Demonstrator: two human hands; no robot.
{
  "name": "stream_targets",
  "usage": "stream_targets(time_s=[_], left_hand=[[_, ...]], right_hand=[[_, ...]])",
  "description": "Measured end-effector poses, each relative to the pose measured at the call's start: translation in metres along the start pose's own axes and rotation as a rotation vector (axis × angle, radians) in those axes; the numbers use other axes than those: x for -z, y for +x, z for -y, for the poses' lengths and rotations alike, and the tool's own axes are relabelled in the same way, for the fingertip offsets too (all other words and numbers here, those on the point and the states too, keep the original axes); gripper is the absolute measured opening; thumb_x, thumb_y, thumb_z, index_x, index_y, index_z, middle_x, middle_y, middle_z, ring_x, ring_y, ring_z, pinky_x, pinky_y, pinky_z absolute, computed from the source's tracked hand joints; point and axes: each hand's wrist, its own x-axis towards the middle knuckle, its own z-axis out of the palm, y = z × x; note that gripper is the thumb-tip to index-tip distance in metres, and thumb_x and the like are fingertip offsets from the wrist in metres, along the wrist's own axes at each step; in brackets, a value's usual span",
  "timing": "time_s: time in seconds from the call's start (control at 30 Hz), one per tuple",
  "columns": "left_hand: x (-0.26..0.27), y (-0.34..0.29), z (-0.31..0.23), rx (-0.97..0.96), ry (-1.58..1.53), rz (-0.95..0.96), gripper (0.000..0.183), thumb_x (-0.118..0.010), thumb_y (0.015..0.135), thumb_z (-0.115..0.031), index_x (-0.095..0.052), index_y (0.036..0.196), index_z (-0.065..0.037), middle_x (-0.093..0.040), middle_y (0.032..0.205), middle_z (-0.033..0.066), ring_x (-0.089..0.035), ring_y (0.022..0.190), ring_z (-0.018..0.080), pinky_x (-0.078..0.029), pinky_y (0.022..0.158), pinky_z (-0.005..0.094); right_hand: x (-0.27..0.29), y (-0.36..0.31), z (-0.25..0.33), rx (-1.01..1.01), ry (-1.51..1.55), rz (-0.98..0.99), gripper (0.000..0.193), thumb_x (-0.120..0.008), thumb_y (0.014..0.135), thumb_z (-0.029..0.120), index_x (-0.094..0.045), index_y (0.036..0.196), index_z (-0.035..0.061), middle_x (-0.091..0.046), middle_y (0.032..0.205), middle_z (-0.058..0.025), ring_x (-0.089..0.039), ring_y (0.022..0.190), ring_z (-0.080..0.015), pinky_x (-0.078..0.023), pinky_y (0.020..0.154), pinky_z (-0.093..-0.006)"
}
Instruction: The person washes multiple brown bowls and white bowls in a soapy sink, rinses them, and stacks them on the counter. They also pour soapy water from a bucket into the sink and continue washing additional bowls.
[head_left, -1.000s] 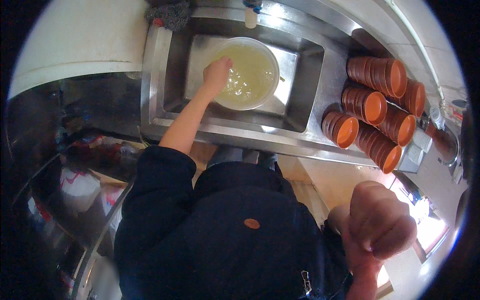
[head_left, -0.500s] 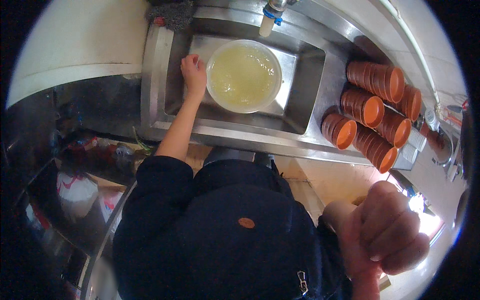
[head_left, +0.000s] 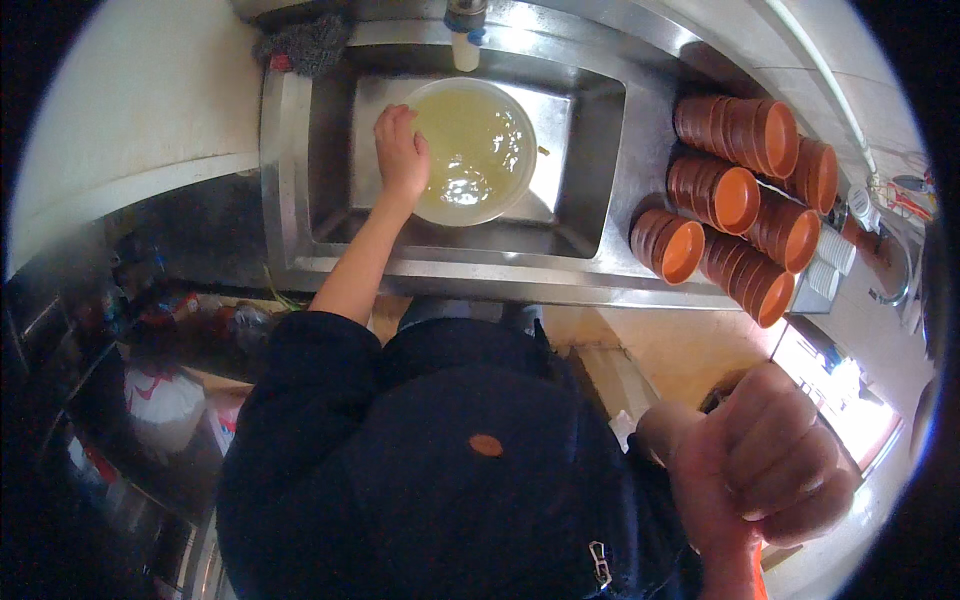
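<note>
A round, pale basin [head_left: 478,222] of yellowish, rippling liquid [head_left: 470,140] sits in the steel sink [head_left: 590,170]. At the basin's left rim is my left hand [head_left: 403,160], its fingers bent over the edge and closed on it; the thumb is hidden. My right hand [head_left: 775,465] is raised at the lower right, well away from the sink and close to the camera. Its fingers are curled into a fist, and whatever may be inside is hidden. Below that fist, a strip of something orange [head_left: 757,565] shows beside the wrist.
A faucet [head_left: 466,45] hangs over the sink's far side. Several stacks of brown bowls [head_left: 735,130] lie sideways on the right drainboard, with white stacked dishes [head_left: 828,262] beyond. A dark scouring pad [head_left: 305,45] rests at the far left corner. A white bag [head_left: 163,408] lies lower left.
My left hand has gone from beside the basin onto its rim. The liquid's bright ripples have shifted, and a small dark scrap now shows right of the basin. My right fist stays raised.
</note>
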Motion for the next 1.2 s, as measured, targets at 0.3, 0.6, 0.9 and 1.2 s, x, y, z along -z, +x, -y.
stream_targets(time_s=[0.3,0.6,0.9,1.2], left_hand=[[-0.029,-0.006,-0.026,-0.054,0.124,0.0,0.039,-0.057,0.072,-0.001,-0.051,0.11,-0.004,-0.043,0.124,0.014,-0.038,0.118,0.0334,-0.032,0.099,0.0427],[0.01,-0.004,0.074,0.599,0.004,0.424,0.053,-0.069,0.066,-0.016,-0.05,0.114,0.0,-0.059,0.1,0.0203,-0.058,0.089,0.0348,-0.046,0.079,0.0425],[0.024,0.005,0.059,0.859,-0.631,0.578,0.048,-0.054,0.059,0.003,-0.051,0.107,-0.001,-0.058,0.096,0.0107,-0.057,0.087,0.0243,-0.049,0.07,0.0363],[0.085,0.03,-0.021,0.75,-0.658,0.728,0.061,-0.054,0.057,0.0,-0.049,0.118,0.001,-0.058,0.109,0.0104,-0.055,0.102,0.0233,-0.041,0.088,0.0311]], right_hand=[[0.054,0.003,0.024,-0.27,-0.342,0.045,0.028,-0.071,0.073,0.025,-0.047,0.072,0.0106,-0.049,0.066,-0.0024,-0.047,0.054,-0.0132,-0.039,0.047,-0.0232],[0.114,-0.131,-0.258,-1.086,-0.427,0.034,0.056,-0.073,0.075,0.02,-0.045,0.118,-0.0025,-0.052,0.116,-0.0125,-0.054,0.1,-0.0198,-0.043,0.089,-0.0315],[0.13,-0.194,-0.378,-1.345,-0.513,-0.086,0.044,-0.067,0.064,0.01,-0.052,0.103,-0.0013,-0.061,0.089,-0.0144,-0.06,0.082,-0.0262,-0.047,0.072,-0.0355],[0.142,-0.147,-0.255,-1.055,-0.279,-0.116,0.029,-0.064,0.066,0.007,-0.049,0.09,0.0037,-0.052,0.072,-0.0039,-0.051,0.065,-0.0137,-0.042,0.059,-0.027]])
